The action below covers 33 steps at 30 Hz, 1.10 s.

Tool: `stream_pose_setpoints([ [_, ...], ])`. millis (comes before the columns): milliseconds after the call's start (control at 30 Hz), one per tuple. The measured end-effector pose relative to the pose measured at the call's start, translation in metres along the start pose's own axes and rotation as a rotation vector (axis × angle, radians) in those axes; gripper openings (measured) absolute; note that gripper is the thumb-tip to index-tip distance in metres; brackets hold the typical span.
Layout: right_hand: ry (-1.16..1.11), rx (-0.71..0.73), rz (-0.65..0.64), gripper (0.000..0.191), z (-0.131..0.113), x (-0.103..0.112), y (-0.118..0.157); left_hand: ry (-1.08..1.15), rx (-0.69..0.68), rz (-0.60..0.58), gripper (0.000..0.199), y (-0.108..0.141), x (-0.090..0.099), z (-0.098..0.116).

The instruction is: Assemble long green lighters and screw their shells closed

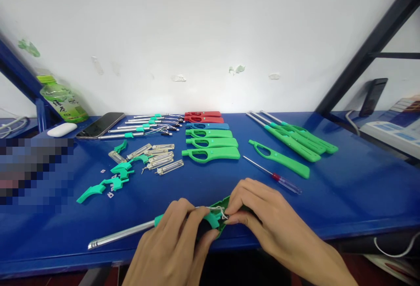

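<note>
At the table's front edge, a green gas lighter (218,234) lies opened up, its metal tube (123,234) pointing left. My left hand (175,233) is closed around the lighter's body, beside its teal trigger (212,219). My right hand (259,213) pinches a small dark part with white wires (223,212) at the open half shell; the fingertips hide most of that part. Behind my hands lie green shell halves (216,153), and to the right a screwdriver (274,175) with a purple handle rests beside another green shell half (282,159).
Metal tubes with wires (144,127), clear fuel tanks (160,160) and teal triggers (120,174) lie at the left. Several green lighters with tubes (288,139) rest back right. Behind stand a phone (101,125), white case (62,129) and bottle (62,100) near the wall.
</note>
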State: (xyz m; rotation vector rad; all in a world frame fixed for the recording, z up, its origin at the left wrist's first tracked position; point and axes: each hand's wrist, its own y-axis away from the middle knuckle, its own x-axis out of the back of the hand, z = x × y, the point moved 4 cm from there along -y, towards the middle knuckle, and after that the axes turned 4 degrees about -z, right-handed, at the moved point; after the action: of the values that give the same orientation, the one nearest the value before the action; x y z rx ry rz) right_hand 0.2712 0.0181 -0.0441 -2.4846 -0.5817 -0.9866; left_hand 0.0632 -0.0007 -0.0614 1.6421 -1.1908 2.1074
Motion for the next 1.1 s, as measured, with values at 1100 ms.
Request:
stream_pose_setpoints([
  [1100, 0.028, 0.16, 0.114, 0.015, 0.0028, 0.0057, -0.0015, 0.062, 0.062, 0.1, 0.021, -0.0033, -0.0014, 0.0043],
])
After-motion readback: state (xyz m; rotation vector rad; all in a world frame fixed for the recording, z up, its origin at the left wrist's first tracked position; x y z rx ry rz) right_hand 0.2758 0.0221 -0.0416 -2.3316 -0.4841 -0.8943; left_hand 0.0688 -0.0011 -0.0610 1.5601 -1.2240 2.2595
